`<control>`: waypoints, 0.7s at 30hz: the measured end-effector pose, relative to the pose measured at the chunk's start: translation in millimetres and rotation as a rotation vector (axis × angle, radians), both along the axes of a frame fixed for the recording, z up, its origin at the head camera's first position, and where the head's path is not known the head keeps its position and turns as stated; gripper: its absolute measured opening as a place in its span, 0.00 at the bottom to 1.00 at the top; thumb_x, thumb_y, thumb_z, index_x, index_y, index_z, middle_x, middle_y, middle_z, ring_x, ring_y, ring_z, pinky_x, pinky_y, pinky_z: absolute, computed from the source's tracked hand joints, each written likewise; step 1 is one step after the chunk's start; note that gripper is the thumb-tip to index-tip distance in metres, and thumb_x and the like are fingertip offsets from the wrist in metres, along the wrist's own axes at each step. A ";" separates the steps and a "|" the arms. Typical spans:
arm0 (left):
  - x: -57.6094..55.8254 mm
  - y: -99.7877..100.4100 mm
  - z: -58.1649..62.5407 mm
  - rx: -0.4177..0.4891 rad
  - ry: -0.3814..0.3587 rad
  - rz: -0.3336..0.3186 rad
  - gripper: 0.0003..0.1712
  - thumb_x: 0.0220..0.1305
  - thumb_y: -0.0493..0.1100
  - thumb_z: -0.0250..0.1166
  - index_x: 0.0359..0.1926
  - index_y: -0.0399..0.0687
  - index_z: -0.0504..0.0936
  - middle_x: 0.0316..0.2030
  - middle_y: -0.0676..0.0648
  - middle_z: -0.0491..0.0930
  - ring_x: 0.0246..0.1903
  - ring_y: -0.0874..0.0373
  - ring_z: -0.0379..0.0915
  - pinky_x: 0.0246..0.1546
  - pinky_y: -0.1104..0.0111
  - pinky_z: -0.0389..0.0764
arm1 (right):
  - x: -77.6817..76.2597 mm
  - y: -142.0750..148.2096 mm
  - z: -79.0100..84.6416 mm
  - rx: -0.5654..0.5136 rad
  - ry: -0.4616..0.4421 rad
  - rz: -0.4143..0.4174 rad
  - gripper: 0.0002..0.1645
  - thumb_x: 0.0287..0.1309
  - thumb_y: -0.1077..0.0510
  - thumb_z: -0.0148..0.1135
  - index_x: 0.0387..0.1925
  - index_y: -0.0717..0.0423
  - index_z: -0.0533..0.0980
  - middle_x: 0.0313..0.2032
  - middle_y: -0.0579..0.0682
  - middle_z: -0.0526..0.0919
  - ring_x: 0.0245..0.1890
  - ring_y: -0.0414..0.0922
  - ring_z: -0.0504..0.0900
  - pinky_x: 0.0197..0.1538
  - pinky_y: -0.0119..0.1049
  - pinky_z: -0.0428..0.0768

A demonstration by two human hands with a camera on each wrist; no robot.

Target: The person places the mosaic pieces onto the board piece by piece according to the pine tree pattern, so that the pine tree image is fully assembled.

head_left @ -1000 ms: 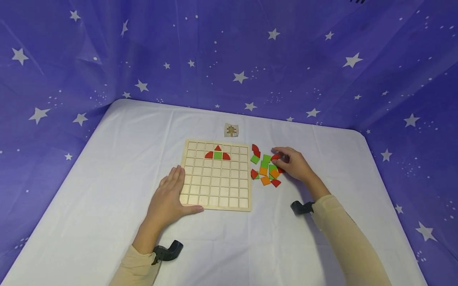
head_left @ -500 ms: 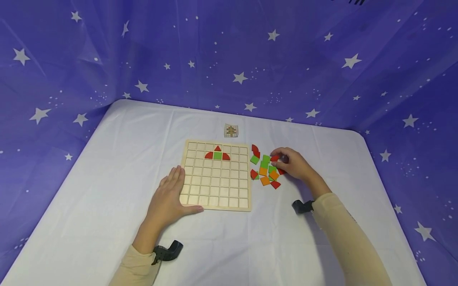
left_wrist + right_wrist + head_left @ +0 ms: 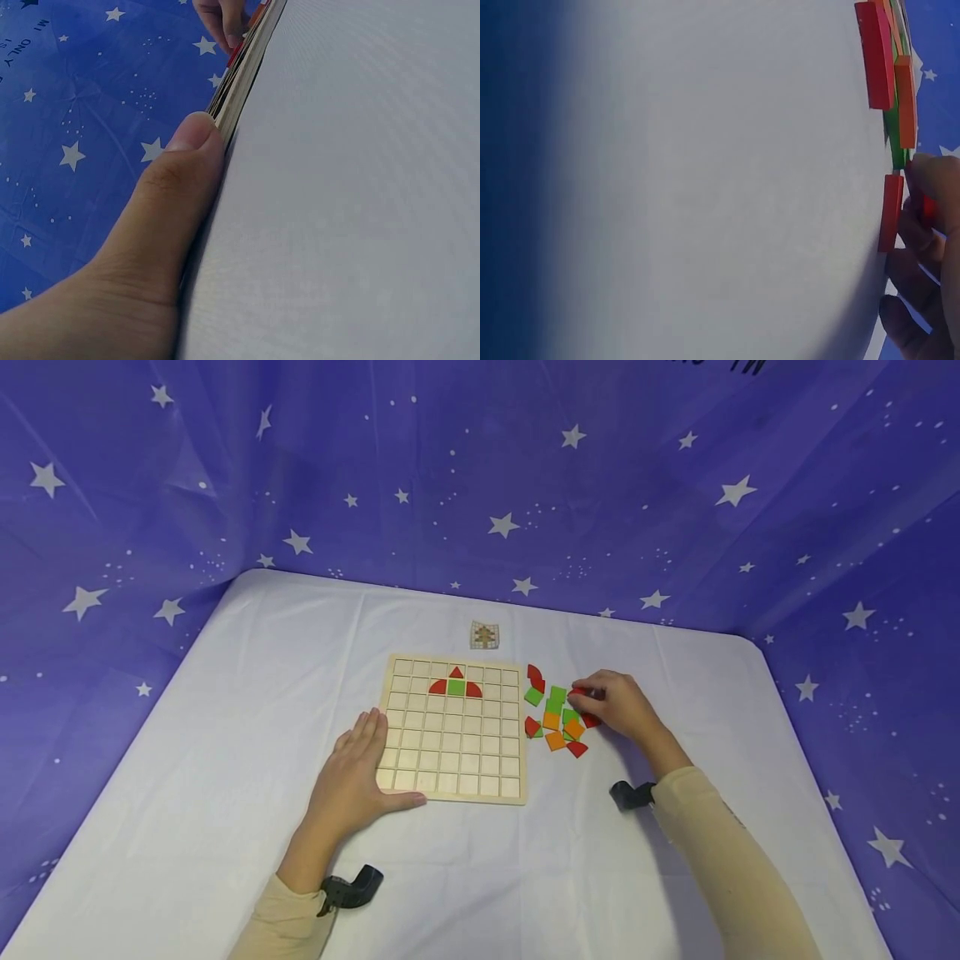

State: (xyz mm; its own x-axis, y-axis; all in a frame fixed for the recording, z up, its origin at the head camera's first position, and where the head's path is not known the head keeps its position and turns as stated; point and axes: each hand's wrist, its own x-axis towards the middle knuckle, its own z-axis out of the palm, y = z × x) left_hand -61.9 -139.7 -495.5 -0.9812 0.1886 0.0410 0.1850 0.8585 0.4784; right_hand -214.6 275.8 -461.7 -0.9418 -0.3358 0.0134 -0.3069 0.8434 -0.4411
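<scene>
My left hand [image 3: 347, 783] rests along the left side of a wooden grid board [image 3: 462, 743], fingers straight, thumb against its front edge. In the left wrist view, the thumb [image 3: 176, 176] touches the board's edge. On the board sit a red triangle tile [image 3: 457, 672], a green square tile [image 3: 456, 687] beneath it and a red quarter-round tile on either side of the square. Right of the board, my right hand [image 3: 621, 703] pinches a red tile [image 3: 576, 691] between thumb and fingers, partly hidden by them. The right wrist view shows the held red tile [image 3: 928, 211] too.
Loose red, green and orange tiles [image 3: 555, 741] lie in a pile right of the board, some overlapping. A small card with a tree pattern [image 3: 484, 635] lies behind the board. White cloth covers the table [image 3: 465, 877]; a starry blue curtain [image 3: 420, 460] surrounds it.
My right hand has shifted only slightly over the pile, keeping near the same red tile. The left hand and the tiles on the board stay as they were.
</scene>
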 end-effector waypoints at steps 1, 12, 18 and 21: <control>0.0 -0.1 0.1 -0.001 0.001 0.000 0.81 0.36 0.84 0.67 0.77 0.36 0.46 0.78 0.38 0.44 0.79 0.43 0.39 0.77 0.49 0.48 | 0.0 -1.4 0.6 0.004 0.016 -0.003 0.21 0.58 0.47 0.71 0.49 0.54 0.85 0.38 0.50 0.86 0.36 0.46 0.77 0.44 0.41 0.81; -0.4 -0.3 0.0 -0.009 0.003 -0.004 0.81 0.36 0.85 0.65 0.77 0.36 0.46 0.78 0.38 0.45 0.79 0.43 0.39 0.77 0.49 0.49 | 8.2 -61.0 7.4 -0.135 0.068 0.125 0.16 0.53 0.46 0.74 0.40 0.50 0.87 0.34 0.43 0.86 0.34 0.40 0.79 0.42 0.37 0.83; -0.4 0.5 0.5 -0.009 -0.009 -0.002 0.81 0.37 0.85 0.65 0.78 0.36 0.46 0.79 0.39 0.44 0.79 0.43 0.38 0.77 0.50 0.48 | 11.6 -107.3 6.2 -0.211 0.023 0.257 0.14 0.54 0.44 0.73 0.39 0.46 0.86 0.36 0.38 0.86 0.38 0.37 0.81 0.50 0.39 0.82; -0.4 0.1 0.6 -0.010 -0.015 0.002 0.81 0.37 0.85 0.65 0.78 0.37 0.45 0.79 0.40 0.43 0.79 0.44 0.38 0.77 0.50 0.48 | 14.1 -131.5 5.6 -0.201 0.009 0.324 0.13 0.55 0.43 0.72 0.39 0.44 0.86 0.35 0.35 0.85 0.38 0.35 0.80 0.49 0.35 0.82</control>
State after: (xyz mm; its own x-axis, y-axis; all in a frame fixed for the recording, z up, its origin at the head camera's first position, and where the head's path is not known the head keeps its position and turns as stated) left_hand -62.3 -139.6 -494.9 -0.9820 0.1871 0.0248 0.1765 0.8637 0.4721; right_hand -200.5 144.3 -456.0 -0.7867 -0.6062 0.1167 -0.5482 0.5990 -0.5837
